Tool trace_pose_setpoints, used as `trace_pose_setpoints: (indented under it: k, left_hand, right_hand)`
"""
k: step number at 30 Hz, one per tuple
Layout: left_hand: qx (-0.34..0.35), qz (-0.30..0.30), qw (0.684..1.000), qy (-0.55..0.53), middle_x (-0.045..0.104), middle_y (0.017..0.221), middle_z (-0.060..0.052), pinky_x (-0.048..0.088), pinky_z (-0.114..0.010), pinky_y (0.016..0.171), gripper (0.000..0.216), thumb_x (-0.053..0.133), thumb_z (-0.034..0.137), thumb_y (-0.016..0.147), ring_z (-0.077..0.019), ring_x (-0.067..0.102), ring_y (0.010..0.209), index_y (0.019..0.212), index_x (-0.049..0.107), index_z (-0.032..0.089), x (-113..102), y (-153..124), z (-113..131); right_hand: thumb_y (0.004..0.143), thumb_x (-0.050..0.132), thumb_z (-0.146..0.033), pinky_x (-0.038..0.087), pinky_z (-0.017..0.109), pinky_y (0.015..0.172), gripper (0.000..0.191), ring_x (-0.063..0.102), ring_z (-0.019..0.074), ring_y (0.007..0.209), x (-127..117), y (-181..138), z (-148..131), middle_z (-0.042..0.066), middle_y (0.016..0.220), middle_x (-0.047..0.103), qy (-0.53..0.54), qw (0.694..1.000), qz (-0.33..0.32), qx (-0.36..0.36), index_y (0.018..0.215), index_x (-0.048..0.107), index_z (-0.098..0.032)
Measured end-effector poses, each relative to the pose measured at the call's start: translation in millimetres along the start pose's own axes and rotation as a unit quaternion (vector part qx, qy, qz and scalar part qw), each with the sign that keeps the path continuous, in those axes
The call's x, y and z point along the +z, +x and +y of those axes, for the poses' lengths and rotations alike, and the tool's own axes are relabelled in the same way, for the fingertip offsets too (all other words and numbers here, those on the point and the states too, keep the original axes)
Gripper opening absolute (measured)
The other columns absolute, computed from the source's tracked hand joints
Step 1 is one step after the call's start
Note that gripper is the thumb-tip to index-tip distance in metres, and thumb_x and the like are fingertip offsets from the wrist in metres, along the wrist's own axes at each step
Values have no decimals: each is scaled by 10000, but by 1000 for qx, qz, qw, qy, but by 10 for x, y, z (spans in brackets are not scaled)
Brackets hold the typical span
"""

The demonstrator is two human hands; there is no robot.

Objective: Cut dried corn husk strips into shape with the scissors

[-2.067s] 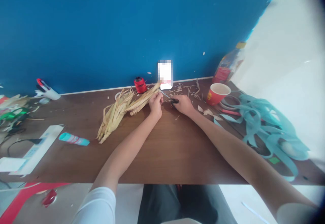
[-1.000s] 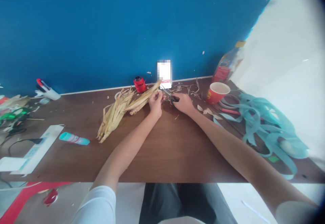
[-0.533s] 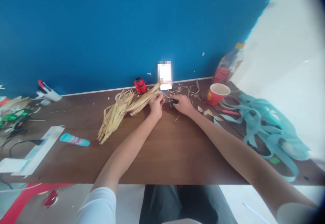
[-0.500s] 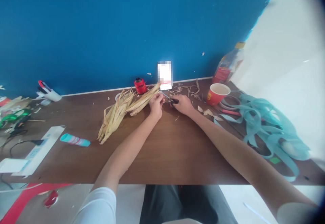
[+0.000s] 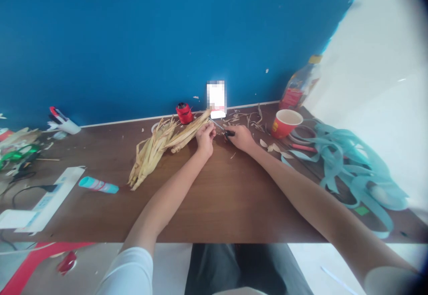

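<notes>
My right hand is closed around the black handles of a pair of scissors, whose metal blades point away and to the left. Close beside the blades, my left hand pinches something too small to make out between thumb and fingers. Just behind and left of that hand lies a bundle of dry corn husks. A second, larger husk bundle rests farther left on the brown table. Small husk scraps are scattered behind and to the right of the scissors.
To the right are a red paper cup, a plastic bottle and heaped teal ribbon. A red spool and a bright phone-like object stand by the blue wall. Leftward lie a blue tube and a power strip.
Both arms stay nearly in place. The scissors' black handles seem to have shifted slightly in my right hand; the husk bundles have not moved.
</notes>
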State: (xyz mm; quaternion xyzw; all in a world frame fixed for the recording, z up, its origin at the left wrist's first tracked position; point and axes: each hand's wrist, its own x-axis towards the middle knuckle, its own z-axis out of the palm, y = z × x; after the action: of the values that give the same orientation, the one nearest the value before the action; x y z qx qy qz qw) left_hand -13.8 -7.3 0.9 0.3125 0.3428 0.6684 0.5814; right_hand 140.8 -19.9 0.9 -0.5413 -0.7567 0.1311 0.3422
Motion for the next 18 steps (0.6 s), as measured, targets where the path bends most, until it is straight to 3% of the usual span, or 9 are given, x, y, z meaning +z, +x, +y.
trace_pose_setpoints:
  k: [9,14,18]
  left_hand:
    - [33,0,999,40,571,681,13,353,-206,545,245,802,347,713,-64,483,596,859,731,163,-20,29,-57]
    - [41,-9,997,62,534,625,28,315,-216,513,275,790,409,740,-57,403,532,879,729,180,-42,49,-88]
    - [50,-21,995,78,577,690,12,337,-203,520,285,793,413,734,-53,434,556,866,721,171,-30,35,-95]
  right_hand:
    - [753,570,-161,457,261,714,336,673,208,845,-28,-12,-20,15,922,763,54,994,90,44,1020,760,-234]
    - [752,577,-183,458,269,731,312,669,208,842,-22,-22,-44,6,896,755,35,995,76,46,1002,748,-259]
    - [772,578,-234,443,277,699,274,664,221,836,-26,-35,-98,10,889,749,-23,997,43,59,994,732,-283]
